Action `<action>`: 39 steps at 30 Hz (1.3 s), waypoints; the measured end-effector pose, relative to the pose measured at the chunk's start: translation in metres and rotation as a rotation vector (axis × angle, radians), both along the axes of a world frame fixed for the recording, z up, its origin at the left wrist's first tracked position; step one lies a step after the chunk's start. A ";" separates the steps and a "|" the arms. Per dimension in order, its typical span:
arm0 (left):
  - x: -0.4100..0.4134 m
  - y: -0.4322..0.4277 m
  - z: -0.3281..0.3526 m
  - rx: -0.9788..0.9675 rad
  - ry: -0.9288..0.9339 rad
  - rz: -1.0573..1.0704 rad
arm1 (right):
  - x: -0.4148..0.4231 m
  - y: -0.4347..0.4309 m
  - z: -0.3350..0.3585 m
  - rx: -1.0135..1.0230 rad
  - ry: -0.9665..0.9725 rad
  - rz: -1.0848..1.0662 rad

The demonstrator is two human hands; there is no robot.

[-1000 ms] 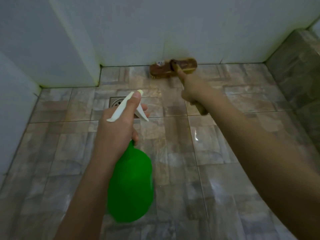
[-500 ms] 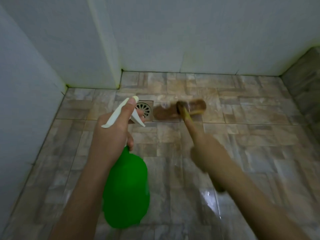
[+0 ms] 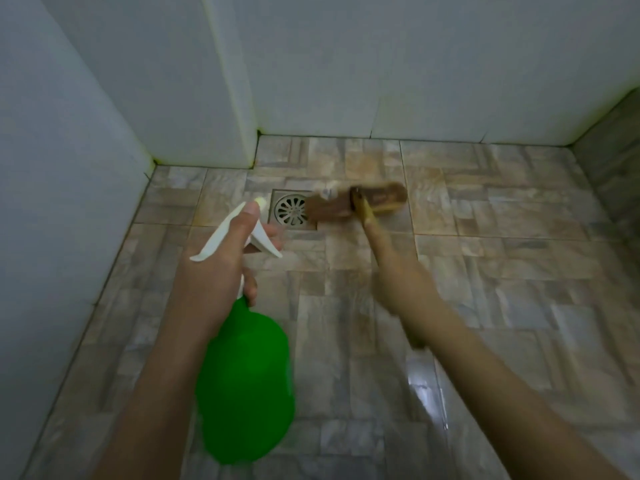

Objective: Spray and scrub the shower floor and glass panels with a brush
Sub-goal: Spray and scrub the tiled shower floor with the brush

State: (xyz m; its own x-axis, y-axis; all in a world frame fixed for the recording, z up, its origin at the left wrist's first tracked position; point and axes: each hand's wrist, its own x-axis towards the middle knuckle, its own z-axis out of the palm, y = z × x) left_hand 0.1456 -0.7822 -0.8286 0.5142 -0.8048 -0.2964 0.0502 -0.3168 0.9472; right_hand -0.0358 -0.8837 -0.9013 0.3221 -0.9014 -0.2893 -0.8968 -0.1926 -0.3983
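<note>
My left hand (image 3: pixel 214 268) grips the white trigger head of a green spray bottle (image 3: pixel 247 382), which hangs below my wrist over the left part of the floor. My right hand (image 3: pixel 403 289) grips the long yellowish handle of a brown scrub brush (image 3: pixel 356 202). The brush head lies on the wet stone-pattern floor tiles (image 3: pixel 502 271), just right of the round metal drain (image 3: pixel 291 210). The brush and my right hand are blurred by motion.
White walls (image 3: pixel 381 64) close the floor at the back and on the left, with a jutting white corner post (image 3: pixel 228 98). A raised tiled ledge (image 3: pixel 613 161) runs along the right side. A wet glare patch (image 3: pixel 420 382) lies on the near tiles.
The brush came back from the rear wall towards me to beside the drain, then shifted slightly right. My left hand has kept the bottle in about the same place.
</note>
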 end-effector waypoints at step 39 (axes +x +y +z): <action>0.117 0.115 -0.002 -0.041 0.016 0.376 | 0.126 -0.051 0.033 -0.109 0.281 0.792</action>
State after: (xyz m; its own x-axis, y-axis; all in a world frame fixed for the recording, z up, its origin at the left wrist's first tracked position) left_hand 0.2626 -0.6672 -0.8309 0.7718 -0.5720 -0.2777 0.1702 -0.2349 0.9570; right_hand 0.0902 -0.9350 -0.8680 0.7995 -0.4673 -0.3775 -0.5437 -0.8301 -0.1239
